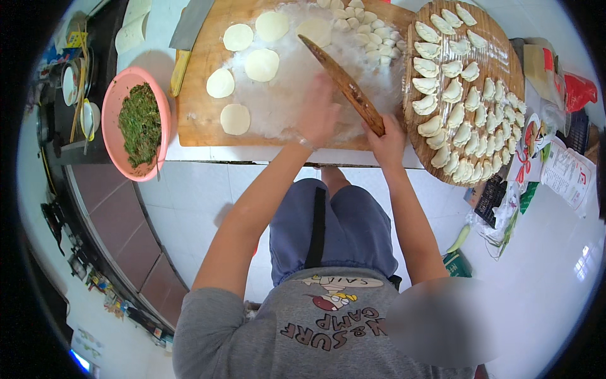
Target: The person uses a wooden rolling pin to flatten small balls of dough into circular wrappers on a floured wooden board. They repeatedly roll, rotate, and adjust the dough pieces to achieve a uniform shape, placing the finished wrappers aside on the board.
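Observation:
My right hand (387, 141) is closed round the near end of a wooden rolling pin (344, 82), which slants up and to the left, tapering to its far tip. Motion blurs my left hand (319, 110), low over the floured wooden board (196, 123) to the left of the pin; its fingers cannot be made out. Under the pin's far tip lies a round dough wrapper (309, 30). Several more flat wrappers (262, 65) are spread over the board's left half. Small dough lumps (374, 41) cluster at its far right.
Right of the board, a round wooden tray (420, 148) carries rows of folded dumplings (463, 134). On the left stand a pink bowl (108, 120) of green filling (140, 123) and a cleaver (191, 25) with a yellow handle. Bags and packages (568, 174) crowd the far right.

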A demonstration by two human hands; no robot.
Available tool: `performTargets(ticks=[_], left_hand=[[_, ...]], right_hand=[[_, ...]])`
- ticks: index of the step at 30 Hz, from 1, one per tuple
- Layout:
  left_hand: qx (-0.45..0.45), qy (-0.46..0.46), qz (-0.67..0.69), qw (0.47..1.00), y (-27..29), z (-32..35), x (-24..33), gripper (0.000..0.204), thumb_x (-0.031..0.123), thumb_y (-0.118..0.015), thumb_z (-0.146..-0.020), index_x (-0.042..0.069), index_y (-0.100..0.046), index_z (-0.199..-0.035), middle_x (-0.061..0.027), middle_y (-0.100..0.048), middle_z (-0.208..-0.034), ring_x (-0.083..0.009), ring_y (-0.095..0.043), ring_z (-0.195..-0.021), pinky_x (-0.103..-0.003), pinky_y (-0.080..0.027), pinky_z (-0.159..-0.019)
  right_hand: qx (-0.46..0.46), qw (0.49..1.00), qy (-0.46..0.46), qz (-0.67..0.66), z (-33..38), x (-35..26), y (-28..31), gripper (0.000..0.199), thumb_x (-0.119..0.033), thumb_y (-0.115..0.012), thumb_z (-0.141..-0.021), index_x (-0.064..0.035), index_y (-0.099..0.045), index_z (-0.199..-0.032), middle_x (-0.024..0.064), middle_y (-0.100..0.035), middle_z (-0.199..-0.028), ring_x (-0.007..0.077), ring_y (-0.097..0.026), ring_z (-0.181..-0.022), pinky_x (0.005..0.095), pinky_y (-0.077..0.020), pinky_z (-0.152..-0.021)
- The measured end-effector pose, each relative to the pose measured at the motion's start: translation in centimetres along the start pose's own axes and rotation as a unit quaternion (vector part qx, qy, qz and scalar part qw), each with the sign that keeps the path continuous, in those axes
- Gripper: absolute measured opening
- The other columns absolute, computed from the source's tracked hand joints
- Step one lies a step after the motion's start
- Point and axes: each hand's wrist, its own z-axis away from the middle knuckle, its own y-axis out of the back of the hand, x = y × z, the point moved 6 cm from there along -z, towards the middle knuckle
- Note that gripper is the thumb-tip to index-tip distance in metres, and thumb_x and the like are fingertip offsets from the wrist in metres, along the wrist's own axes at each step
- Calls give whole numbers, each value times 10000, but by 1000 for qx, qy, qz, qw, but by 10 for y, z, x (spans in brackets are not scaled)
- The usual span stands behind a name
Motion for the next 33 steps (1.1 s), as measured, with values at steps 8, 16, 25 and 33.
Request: performTargets(ticks=[8,16,25,33], left_hand=[[49,31,-290,955,63,55,-24,589,351,-373,-989,79,-286,-1504,-178,-251,-1557,-403,-195,-1438,-556,-156,-1146],[14,54,-244,968,58,62,-32,629,415,-437,-941,146,-331,-1500,-128,-283,-1558,-368,-226,-1435,-536,-169,-1146],[38,45,-269,961,77,9,-31,613,432,-390,-970,138,-320,-1503,-139,-240,-1573,-378,-225,-1432,-554,-150,-1145],[-16,1,-242,970,62,89,-23,702,509,-523,-891,147,-377,-1475,-159,-263,-1557,-395,-270,-1407,-537,-177,-1146]], right_hand=[[-160,968,100,165,-7,-13,-23,472,-462,-660,-837,-83,-600,-1111,139,-551,-1178,354,-575,-973,462,-481,-798],[-74,955,199,207,-20,-25,-27,658,-404,-580,-883,-152,-383,-1459,140,-272,-1551,419,-259,-1396,555,-227,-1120],[-31,957,194,216,-54,-38,-35,597,-384,-522,-916,-214,-383,-1471,137,-234,-1570,417,-232,-1415,584,-176,-1133],[-125,940,249,198,13,-26,-23,635,-326,-661,-830,-188,-447,-1412,134,-446,-1350,377,-410,-1264,536,-309,-1056]])
